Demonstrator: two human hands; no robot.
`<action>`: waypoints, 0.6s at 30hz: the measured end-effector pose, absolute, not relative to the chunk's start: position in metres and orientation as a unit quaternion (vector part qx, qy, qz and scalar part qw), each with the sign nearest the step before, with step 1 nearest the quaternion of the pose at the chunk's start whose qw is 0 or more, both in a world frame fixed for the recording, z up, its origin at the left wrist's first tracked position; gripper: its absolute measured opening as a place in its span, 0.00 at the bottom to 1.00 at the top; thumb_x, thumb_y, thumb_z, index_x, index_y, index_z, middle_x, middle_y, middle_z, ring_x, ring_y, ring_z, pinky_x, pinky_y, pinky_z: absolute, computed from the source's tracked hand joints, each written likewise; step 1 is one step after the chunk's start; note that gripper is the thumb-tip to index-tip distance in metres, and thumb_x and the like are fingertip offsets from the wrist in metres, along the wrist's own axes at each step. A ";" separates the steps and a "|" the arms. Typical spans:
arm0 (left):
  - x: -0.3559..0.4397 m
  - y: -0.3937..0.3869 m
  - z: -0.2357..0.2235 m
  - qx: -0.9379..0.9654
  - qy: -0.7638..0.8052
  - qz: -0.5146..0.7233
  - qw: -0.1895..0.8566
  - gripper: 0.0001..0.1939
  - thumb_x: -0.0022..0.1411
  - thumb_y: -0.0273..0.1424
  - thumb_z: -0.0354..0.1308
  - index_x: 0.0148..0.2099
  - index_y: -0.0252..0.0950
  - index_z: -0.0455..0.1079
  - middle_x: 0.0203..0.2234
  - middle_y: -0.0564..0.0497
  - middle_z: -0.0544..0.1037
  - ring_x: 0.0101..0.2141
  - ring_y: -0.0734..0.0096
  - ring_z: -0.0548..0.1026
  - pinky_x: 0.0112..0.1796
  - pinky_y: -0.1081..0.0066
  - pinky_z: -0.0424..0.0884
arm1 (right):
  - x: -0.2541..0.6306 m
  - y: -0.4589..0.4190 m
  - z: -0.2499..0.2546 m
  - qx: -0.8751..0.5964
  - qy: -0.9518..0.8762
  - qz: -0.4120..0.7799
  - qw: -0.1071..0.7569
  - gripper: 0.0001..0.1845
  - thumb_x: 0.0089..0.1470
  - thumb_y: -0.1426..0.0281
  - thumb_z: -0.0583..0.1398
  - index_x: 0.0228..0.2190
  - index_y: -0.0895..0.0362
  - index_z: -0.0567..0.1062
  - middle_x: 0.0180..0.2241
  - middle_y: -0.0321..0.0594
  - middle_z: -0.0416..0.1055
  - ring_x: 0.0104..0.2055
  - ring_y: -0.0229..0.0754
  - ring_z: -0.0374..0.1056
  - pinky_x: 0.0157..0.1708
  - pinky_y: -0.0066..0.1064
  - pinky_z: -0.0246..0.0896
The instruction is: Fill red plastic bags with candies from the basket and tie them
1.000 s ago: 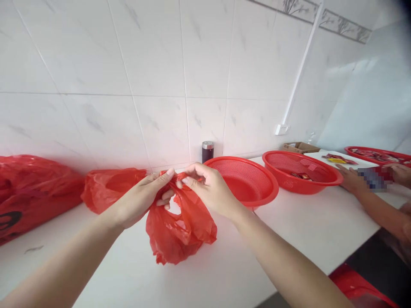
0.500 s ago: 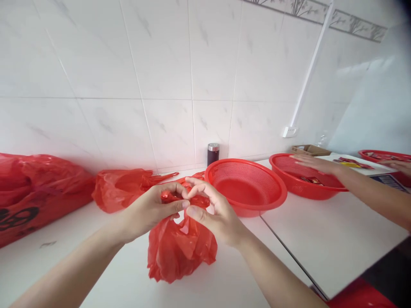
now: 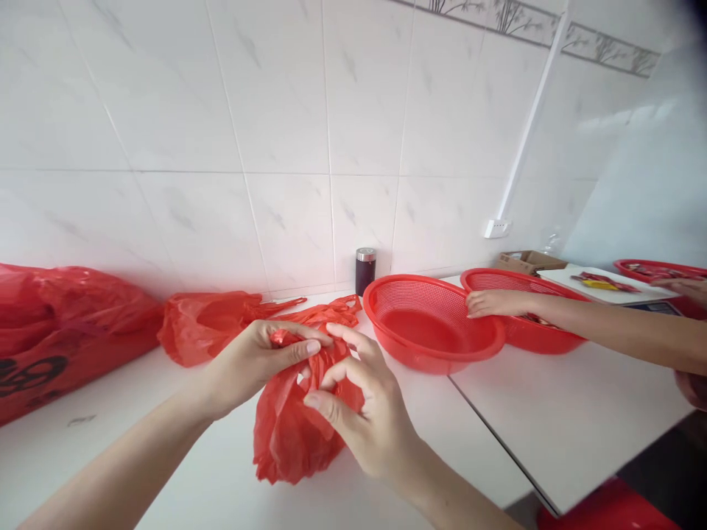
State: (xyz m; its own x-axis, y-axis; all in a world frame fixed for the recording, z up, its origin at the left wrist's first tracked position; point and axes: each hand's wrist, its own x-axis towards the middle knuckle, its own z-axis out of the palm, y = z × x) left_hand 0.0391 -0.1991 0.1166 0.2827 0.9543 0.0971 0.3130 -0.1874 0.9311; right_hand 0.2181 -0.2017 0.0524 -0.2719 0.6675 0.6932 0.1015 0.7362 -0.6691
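The crumpled red bag (image 3: pixel 292 442) was bunched over the white counter (image 3: pixel 204 478), its top pinched between the left hand (image 3: pixel 246 372)'s thumb and fingers. The right hand (image 3: pixel 378 423) curled beside it, thumb and index finger apart; whether it gripped any plastic, I could not tell. Behind lay another red bag (image 3: pixel 191 335); rightward stood a red basket (image 3: pixel 420 358), a co-worker's hand (image 3: pixel 494 302) at its rim.

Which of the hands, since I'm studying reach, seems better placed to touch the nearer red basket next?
Probably the right hand: it is closer to the nearer red basket, its fingers loosely curved, while the left hand pinches the red bag.
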 end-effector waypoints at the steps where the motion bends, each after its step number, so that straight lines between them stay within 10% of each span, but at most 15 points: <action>1: 0.038 -0.199 0.116 0.673 0.478 0.374 0.423 0.08 0.60 0.38 0.59 0.38 0.42 0.77 0.28 0.54 0.78 0.35 0.67 0.75 0.40 0.66 0.72 | 0.218 -0.203 0.051 -0.254 -0.754 0.268 0.544 0.08 0.54 0.63 0.63 0.29 0.53 0.72 0.57 0.39 0.61 0.60 0.48 0.56 0.59 0.42 0.51; 7: 0.040 -0.201 0.114 0.738 0.487 0.327 0.334 0.02 0.58 0.31 0.57 0.34 0.40 0.71 0.26 0.55 0.75 0.26 0.73 0.71 0.28 0.73 0.69 | 0.213 -0.181 0.050 -0.254 -0.682 0.431 0.534 0.11 0.64 0.59 0.50 0.41 0.51 0.68 0.45 0.39 0.70 0.50 0.42 0.66 0.51 0.37 0.60; 13: 0.042 -0.199 0.092 0.783 0.529 0.327 -0.011 0.17 0.47 0.17 0.46 0.35 0.40 0.66 0.23 0.56 0.70 0.20 0.75 0.64 0.21 0.76 0.60 | 0.203 -0.155 0.042 -0.214 -0.641 0.590 0.442 0.21 0.62 0.55 0.51 0.54 0.49 0.62 0.24 0.31 0.68 0.25 0.38 0.69 0.28 0.31 0.66; 18: 0.044 -0.196 0.086 0.773 0.537 0.338 -0.004 0.14 0.61 0.27 0.47 0.46 0.42 0.69 0.37 0.49 0.76 0.34 0.67 0.75 0.31 0.71 0.70 | 0.206 -0.157 0.048 -0.130 -0.673 0.608 0.401 0.15 0.63 0.57 0.52 0.40 0.53 0.70 0.28 0.35 0.70 0.30 0.38 0.70 0.38 0.35 0.67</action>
State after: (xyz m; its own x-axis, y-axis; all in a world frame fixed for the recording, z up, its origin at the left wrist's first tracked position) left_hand 0.0443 -0.1956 0.0861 0.1942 0.8273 0.5272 0.8325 -0.4232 0.3575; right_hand 0.2064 -0.1573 0.0479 -0.6452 0.6620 0.3815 -0.3119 0.2276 -0.9225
